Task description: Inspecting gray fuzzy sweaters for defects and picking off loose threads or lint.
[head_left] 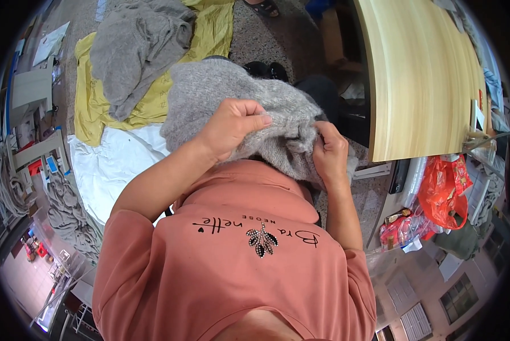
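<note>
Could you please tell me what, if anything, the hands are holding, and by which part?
The nearer grey knit: the left hand pinches its gathered near portion; the right hand holds it farther right, apparently at an edge.

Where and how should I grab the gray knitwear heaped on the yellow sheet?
Probably by the tapered near end of the heaped gray knitwear, pinched from the person's side: it narrows there, bordered by bare yellow sheet. The left hand is nearer, but pinches the gray knit piece in the lap.
</note>
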`<state>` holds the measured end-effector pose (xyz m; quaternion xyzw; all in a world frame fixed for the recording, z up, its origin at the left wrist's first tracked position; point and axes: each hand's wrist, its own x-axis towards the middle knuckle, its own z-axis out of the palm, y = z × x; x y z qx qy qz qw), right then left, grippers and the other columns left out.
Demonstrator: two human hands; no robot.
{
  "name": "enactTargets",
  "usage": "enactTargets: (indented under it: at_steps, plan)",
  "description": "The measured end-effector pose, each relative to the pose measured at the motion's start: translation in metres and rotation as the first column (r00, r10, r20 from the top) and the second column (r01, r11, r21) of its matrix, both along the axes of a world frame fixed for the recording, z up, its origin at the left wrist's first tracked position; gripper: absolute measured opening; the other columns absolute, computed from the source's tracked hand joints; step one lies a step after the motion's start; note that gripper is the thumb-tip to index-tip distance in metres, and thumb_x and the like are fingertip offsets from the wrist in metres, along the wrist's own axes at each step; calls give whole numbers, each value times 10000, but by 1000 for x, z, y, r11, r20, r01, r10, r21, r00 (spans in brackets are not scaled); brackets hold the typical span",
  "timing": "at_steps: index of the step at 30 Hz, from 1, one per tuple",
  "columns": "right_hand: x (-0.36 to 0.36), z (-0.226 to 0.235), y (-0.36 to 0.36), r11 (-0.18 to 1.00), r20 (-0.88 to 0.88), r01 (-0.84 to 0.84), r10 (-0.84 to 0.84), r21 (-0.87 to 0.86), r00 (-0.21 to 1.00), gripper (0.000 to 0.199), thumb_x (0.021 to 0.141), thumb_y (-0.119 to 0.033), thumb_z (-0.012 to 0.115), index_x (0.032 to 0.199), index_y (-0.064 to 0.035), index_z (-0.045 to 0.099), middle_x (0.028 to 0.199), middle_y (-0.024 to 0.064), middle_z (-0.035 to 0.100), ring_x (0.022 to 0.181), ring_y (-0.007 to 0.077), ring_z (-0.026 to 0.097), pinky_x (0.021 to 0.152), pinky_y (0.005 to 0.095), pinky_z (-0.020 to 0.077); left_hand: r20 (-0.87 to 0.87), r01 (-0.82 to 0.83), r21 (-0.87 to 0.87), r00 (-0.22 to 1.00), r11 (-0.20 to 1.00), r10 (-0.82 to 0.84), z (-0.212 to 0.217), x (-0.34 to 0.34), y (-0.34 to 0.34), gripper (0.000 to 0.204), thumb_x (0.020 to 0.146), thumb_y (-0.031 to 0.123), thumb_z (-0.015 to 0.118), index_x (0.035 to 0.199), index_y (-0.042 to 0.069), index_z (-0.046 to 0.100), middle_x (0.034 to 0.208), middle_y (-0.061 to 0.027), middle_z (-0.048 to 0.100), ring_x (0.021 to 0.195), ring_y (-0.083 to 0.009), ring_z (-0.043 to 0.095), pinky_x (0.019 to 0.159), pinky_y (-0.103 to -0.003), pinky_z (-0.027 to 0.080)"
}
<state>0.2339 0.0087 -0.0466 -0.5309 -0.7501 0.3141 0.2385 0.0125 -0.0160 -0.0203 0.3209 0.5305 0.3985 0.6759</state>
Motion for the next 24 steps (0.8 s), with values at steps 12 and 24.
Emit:
enactTargets:
  at_steps: [12,24]
  plan:
    - [-41,34,8,830,-500,-363,119,-424,858,278,683,-38,631,949,1,561,844,48,581,778,108,525,664,258,438,82,128,78,987,989,-135,10,10,-4,30,740,-13,585,768,-2,591,723,10,562,635,-28,476,574,-179,384]
    - [-36,39,4,990,-226,-92,113,104,968,173,663,-25,602,831,5,570,736,144,576,655,280,563,611,350,437,110,28,-147,994,989,-12,3,9,3,78,764,37,556,745,-25,599,729,-35,580,651,-83,503,579,-238,409]
